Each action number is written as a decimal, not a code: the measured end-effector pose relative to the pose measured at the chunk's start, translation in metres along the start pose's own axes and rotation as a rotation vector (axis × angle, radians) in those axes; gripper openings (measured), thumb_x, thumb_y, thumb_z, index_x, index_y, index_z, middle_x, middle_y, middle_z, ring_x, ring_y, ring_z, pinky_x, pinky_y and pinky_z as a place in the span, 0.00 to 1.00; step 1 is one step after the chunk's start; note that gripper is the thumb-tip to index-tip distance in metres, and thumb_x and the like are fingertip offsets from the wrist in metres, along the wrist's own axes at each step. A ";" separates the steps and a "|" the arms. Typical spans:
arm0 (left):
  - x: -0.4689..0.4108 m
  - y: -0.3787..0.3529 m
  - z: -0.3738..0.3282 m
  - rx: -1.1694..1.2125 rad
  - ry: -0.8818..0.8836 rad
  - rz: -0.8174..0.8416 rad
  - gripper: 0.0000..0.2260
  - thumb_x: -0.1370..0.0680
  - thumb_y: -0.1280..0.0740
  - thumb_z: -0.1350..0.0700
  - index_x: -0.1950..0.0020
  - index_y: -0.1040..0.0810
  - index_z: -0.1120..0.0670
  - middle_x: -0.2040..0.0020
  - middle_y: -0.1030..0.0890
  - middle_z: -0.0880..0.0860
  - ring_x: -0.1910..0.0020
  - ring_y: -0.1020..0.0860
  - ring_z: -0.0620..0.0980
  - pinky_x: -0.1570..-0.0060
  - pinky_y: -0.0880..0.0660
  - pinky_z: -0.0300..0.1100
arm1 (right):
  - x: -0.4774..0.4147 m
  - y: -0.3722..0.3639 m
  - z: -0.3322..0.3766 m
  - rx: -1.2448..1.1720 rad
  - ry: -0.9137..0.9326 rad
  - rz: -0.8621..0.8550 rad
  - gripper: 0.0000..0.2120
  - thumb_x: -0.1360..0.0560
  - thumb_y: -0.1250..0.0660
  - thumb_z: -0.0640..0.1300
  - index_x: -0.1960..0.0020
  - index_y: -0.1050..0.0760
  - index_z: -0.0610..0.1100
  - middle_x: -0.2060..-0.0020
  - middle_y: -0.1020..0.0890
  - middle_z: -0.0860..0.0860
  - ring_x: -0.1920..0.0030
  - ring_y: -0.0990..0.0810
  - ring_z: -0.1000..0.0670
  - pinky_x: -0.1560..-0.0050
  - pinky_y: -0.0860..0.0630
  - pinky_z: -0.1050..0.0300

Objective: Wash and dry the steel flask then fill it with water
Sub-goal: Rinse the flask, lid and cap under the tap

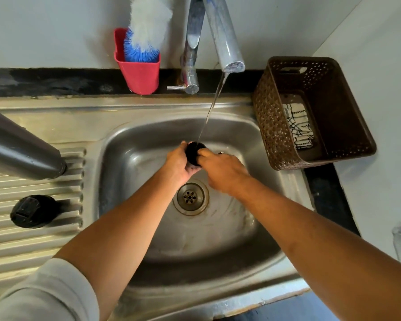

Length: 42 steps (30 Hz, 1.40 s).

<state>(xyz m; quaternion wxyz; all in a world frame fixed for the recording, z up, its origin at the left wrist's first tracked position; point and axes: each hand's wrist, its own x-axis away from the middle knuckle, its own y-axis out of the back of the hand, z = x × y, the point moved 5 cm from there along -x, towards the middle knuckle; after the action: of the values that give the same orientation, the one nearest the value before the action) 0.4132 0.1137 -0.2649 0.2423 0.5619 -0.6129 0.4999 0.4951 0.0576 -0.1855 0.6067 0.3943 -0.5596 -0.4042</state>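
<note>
My left hand (178, 162) curls round a small black round piece (192, 154) and my right hand (220, 172) pinches its other side, over the sink (130, 140), under the tap's (227, 42) thin stream (212, 107). The steel flask (21, 149) sits on the drainboard (33, 246), well left, with a black lid (34, 211) near it.

No readable text, label, brand or number anywhere. Black lid (34, 210) on drainboard (44, 246): moulded shapes, too blurred to read. Cloth (298, 126) in brown basket (267, 121): black zigzag lines, not letters.
</note>
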 end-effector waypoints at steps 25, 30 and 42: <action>0.016 -0.011 -0.010 -0.060 -0.037 0.095 0.14 0.16 0.35 0.44 0.52 0.20 0.53 0.58 0.19 0.54 0.58 0.19 0.52 0.52 0.20 0.48 | 0.007 0.004 0.013 -0.406 -0.281 -0.133 0.08 0.17 0.38 0.44 0.47 0.20 0.52 0.54 0.14 0.48 0.58 0.14 0.44 0.63 0.26 0.55; 0.022 -0.010 -0.003 0.004 0.009 0.274 0.17 0.19 0.33 0.40 0.52 0.20 0.54 0.57 0.18 0.55 0.58 0.17 0.52 0.54 0.18 0.45 | 0.008 0.004 0.020 -0.878 -0.346 -0.283 0.11 0.16 0.37 0.46 0.56 0.23 0.52 0.59 0.16 0.48 0.64 0.17 0.47 0.68 0.23 0.55; 0.028 -0.008 -0.009 -0.028 0.002 0.301 0.14 0.18 0.33 0.41 0.53 0.19 0.51 0.59 0.17 0.55 0.60 0.18 0.53 0.55 0.19 0.48 | 0.014 -0.003 0.022 -0.485 -0.234 -0.105 0.11 0.17 0.40 0.43 0.38 0.22 0.51 0.48 0.15 0.46 0.56 0.14 0.43 0.60 0.18 0.49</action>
<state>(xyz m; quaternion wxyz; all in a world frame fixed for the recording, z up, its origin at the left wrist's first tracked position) 0.4116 0.1100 -0.2346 0.1727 0.4597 -0.6969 0.5227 0.4735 0.0429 -0.1820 0.5928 0.2164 -0.4916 -0.6000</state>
